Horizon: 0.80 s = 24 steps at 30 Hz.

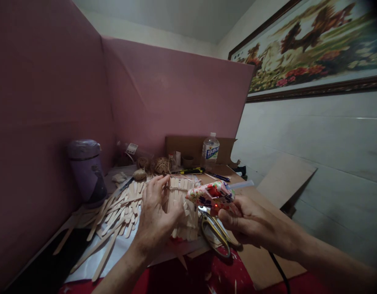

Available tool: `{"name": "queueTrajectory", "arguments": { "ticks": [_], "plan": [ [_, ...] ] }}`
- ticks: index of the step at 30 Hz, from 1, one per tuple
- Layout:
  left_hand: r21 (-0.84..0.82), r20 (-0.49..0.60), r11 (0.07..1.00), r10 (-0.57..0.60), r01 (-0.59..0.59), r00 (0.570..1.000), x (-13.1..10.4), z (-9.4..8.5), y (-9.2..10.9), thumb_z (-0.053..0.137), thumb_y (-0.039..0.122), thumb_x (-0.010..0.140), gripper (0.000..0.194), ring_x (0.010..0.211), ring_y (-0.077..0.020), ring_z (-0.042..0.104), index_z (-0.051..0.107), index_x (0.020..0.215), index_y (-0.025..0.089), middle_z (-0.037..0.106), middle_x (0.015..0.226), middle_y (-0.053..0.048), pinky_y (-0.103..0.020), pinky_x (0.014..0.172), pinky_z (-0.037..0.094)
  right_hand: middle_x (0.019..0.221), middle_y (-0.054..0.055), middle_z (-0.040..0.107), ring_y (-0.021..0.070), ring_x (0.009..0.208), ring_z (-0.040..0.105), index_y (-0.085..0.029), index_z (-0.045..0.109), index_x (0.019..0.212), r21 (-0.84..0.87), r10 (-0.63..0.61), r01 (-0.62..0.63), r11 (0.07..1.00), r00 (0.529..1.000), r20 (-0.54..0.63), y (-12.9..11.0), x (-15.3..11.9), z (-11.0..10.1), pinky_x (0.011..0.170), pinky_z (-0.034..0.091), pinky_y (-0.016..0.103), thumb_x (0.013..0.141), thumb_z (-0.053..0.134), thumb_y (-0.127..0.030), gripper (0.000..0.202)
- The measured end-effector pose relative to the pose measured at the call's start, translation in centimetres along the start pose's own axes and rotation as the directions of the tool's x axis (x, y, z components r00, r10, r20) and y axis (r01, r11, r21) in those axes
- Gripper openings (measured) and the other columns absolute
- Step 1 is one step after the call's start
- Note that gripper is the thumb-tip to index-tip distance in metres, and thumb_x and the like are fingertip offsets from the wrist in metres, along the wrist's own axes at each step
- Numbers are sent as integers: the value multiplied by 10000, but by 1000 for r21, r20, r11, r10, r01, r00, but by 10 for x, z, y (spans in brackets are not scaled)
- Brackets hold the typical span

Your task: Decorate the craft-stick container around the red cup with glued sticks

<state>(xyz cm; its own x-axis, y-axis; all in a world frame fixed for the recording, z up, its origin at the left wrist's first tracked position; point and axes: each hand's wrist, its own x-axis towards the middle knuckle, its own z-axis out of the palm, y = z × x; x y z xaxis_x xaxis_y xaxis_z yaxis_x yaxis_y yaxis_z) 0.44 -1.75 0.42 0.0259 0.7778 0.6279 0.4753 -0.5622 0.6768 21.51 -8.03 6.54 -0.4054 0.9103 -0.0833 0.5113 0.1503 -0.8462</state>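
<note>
One slip could sting here; your right hand (pixel 246 218) is wrapped around the floral-patterned glue gun (pixel 208 195), its red light on and its front end near your left thumb (pixel 175 211), so a sideways drift might burn you; dipping low could also knock the yellow-and-grey scissors (pixel 219 233) just below; as for the pale wooden craft-stick panel (pixel 191 224), it sits between your hands, touching the left hand (pixel 154 216), whose thumb crosses its front; can't tell how firmly that one's gripping tbh.
</note>
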Motion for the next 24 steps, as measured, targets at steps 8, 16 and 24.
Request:
{"name": "queueTrajectory", "arguments": {
  "ticks": [8, 16, 24],
  "plan": [
    [13, -11, 1000, 5, -5, 1000, -1, 1, -1, 551, 271, 749, 444, 1220, -246, 437, 494, 1186, 216, 474, 1267, -76, -467, 1063, 337, 502, -49, 379, 58, 439, 297, -175, 441, 586, -8, 16, -16, 1000, 1000, 18, -9, 1, 2, 401, 218, 206, 754, 459, -764, 612],
    [11, -10, 1000, 4, -4, 1000, -1, 0, 0, 553, 269, 744, 442, 1212, -249, 442, 495, 1180, 222, 481, 1261, -75, -483, 1054, 342, 474, -64, 355, 53, 423, 277, -191, 402, 575, 18, 6, -6, 1000, 1000, 11, -14, 1, 4, 381, 187, 206, 718, 494, -777, 610],
    [12, -11, 1000, 6, -6, 1000, -1, 0, -1, 548, 277, 740, 456, 1217, -250, 438, 495, 1188, 216, 477, 1265, -78, -480, 1062, 336, 461, -74, 341, 48, 410, 270, -200, 371, 579, 36, 20, -19, 999, 1000, -19, -10, 1, 4, 366, 184, 199, 697, 482, -800, 621]
  ]
}}
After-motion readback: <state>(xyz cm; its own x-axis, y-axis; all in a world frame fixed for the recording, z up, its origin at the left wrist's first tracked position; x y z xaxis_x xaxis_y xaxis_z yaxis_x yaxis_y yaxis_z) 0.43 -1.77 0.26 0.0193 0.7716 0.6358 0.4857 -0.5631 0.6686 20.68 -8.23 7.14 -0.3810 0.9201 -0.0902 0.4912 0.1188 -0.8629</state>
